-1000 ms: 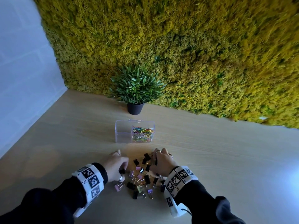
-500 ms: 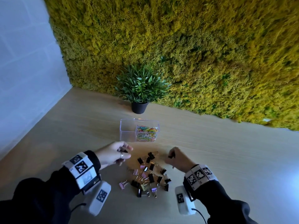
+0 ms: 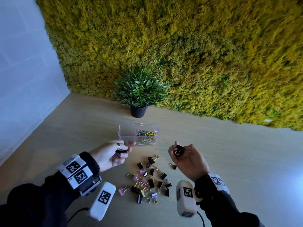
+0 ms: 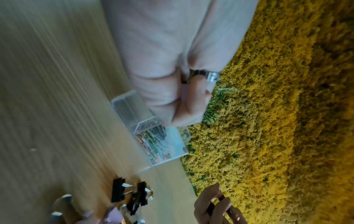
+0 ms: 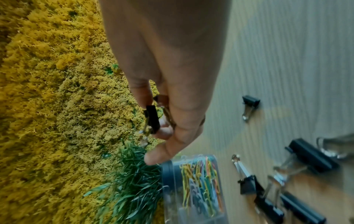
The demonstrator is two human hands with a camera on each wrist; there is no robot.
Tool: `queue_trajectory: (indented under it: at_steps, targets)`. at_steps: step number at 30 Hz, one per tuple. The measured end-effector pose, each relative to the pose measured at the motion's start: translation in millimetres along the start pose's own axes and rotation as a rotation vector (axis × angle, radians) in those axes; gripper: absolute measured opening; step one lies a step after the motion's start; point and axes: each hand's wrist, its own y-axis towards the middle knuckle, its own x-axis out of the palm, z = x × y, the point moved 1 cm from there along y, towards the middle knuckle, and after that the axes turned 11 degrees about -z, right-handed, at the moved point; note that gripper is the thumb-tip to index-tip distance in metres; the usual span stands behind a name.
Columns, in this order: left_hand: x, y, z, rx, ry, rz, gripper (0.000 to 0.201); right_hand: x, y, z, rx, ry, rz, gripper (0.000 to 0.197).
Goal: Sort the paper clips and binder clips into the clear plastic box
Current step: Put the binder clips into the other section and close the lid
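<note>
- Head view: left hand [image 3: 111, 155] pinches a black binder clip [image 3: 121, 151] just before the clear plastic box [image 3: 127, 134]; paper clips [image 3: 146, 136] fill its right compartment.
- Right hand [image 3: 186, 158] grips another black clip [image 3: 179, 149].
- Right wrist view alone shows that clip's wire handles [image 5: 145, 128].
- Loose binder clips [image 3: 150, 179] lie on the worktop [image 3: 237, 161] between both hands.

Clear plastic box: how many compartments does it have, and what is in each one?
2. The left compartment looks empty. The right compartment holds the coloured paper clips. Fingertips cover a low front corner, but no third compartment shows.
</note>
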Motion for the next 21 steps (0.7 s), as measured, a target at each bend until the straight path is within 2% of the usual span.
queue_trajectory:
  at_steps: [3, 6, 8, 11, 12, 14, 18, 21]
  targets:
    - [3, 0, 6, 0.087, -0.067, 0.014, 0.042, 7, 0, 6, 0.011, -0.024, -0.064, 0.052]
    - [7, -4, 10, 0.145, -0.230, -0.032, 0.039, 18, 2, 12, 0.088, -0.070, -0.050, 0.052]
    - [10, -6, 12, 0.149, -0.309, -0.070, 0.034, 24, 2, 15, 0.124, -0.100, 0.017, 0.036]
    - [13, -9, 12, 0.150, -0.371, -0.108, 0.036, 26, 4, 18, 0.183, -0.164, 0.043, 0.029]
    - [13, -10, 12, 0.157, -0.397, -0.117, 0.039, 27, 3, 19, 0.198, -0.165, 0.013, 0.029]
    - [12, -9, 16, 0.166, -0.429, -0.118, 0.042, 25, 4, 19, 0.240, -0.168, -0.066, 0.043]
    - [10, -5, 36, 0.174, -0.427, -0.018, 0.036, 24, 3, 18, 0.300, -0.181, -0.116, 0.043]
    - [8, 4, 49, 0.155, -0.503, 0.088, 0.041, 25, 2, 18, 0.287, -0.200, -0.101, 0.043]
